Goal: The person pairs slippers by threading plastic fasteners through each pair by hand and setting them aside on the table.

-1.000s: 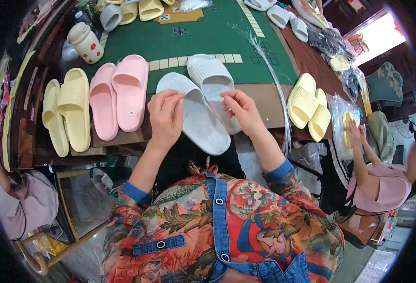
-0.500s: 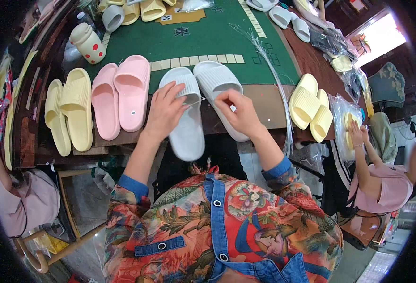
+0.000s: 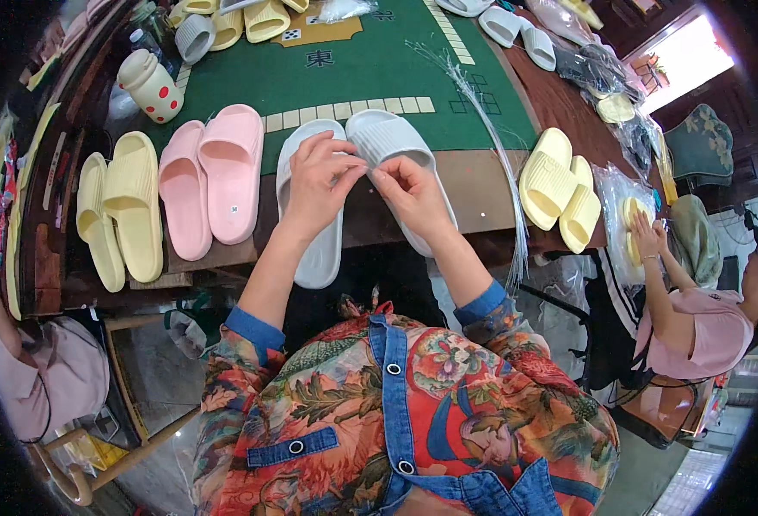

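Note:
Two light grey slippers stand side by side at the table edge: the left slipper lies under my left hand, and the right slipper under my right hand. Both hands are closed in a pinch, fingertips almost meeting in the gap between the slippers. A thin clear plastic strand seems to run between the fingertips; most of it is hidden now. A bundle of similar clear strands lies to the right of the slippers.
Pink slippers and yellow slippers stand to the left, another yellow pair to the right. A white dotted cup is at back left on the green mat. At right, a person handles a bagged yellow slipper.
My hands have come together between the grey slippers, fingertip to fingertip. The left hand moved slightly right and the right hand left. The strand end seen between them earlier is now mostly covered.

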The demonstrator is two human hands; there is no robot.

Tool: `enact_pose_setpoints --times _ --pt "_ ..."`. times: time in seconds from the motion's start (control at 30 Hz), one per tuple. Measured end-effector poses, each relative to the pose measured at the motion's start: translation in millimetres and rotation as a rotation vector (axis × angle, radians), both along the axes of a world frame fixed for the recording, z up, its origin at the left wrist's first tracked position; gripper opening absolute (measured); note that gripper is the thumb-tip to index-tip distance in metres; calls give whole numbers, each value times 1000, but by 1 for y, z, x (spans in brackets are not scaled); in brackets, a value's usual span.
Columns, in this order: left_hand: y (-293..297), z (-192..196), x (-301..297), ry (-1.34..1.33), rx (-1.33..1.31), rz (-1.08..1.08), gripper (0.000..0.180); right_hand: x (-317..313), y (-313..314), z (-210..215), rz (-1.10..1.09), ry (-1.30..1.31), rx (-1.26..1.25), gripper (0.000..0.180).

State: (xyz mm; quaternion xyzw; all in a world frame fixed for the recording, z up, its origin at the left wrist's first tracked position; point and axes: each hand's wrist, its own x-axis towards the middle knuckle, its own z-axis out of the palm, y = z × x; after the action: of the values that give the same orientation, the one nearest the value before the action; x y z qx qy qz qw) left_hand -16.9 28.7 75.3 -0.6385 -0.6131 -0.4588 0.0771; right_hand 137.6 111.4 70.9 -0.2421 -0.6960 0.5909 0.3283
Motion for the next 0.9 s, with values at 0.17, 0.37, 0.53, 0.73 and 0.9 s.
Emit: enact_pose_setpoints --times 0.17,0.37,0.53,0.73,0.9 --pt "1 1 -11 -402 -8 -90 6 7 6 1 -70 -40 -14 12" --pt "-6 -2 -5 -553 -36 47 11 14 10 -4 -132 12 -185 14" --pt "-12 4 -7 -741 -53 17 13 24 18 -10 -191 -47 131 16" --pt "-27 -3 -15 -661 0 20 28 27 53 20 -312 -234 565 38" --pt "-42 -13 -7 -187 -53 249 45 17 60 -6 -89 -394 637 52"
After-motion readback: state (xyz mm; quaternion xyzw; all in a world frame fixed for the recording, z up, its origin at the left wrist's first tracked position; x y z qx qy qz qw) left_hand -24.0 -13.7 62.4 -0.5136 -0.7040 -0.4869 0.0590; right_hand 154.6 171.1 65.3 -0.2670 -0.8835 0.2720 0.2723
